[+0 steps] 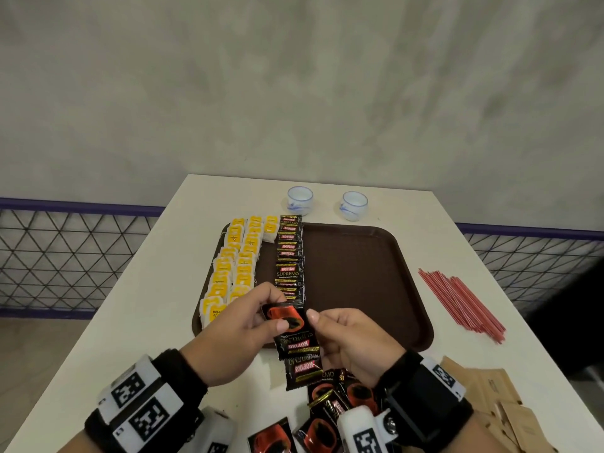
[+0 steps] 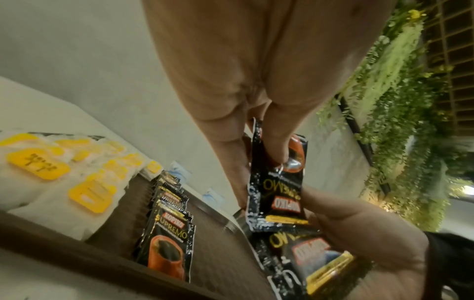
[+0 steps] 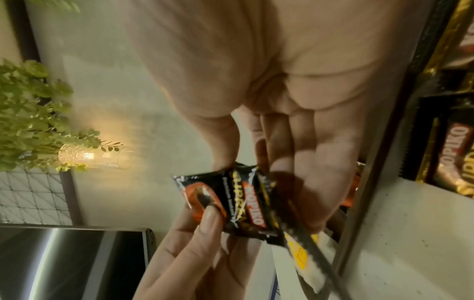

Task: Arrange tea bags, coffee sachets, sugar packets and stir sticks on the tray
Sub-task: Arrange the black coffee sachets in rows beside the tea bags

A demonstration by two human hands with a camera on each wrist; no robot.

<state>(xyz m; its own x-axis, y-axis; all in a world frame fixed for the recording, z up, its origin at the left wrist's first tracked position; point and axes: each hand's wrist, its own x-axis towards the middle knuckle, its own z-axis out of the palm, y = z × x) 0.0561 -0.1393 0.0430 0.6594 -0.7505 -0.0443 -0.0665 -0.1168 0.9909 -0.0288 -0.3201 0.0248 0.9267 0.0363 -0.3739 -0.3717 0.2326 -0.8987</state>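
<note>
Both hands hold a strip of black coffee sachets (image 1: 294, 338) above the near edge of the brown tray (image 1: 359, 276). My left hand (image 1: 261, 317) pinches the top sachet (image 2: 277, 178) between thumb and fingers. My right hand (image 1: 322, 325) pinches the same strip (image 3: 231, 203) from the right side. A column of coffee sachets (image 1: 289, 253) lies on the tray beside two rows of yellow-tagged tea bags (image 1: 232, 266). Loose coffee sachets (image 1: 327, 413) lie near me. Red stir sticks (image 1: 461, 302) and brown sugar packets (image 1: 496, 407) lie on the table to the right.
Two small white cups (image 1: 300, 200) (image 1: 354, 206) stand behind the tray. The white table (image 1: 137, 322) ends at edges left and right, with a wire-mesh railing (image 1: 65, 256) beyond. The tray's right half is bare.
</note>
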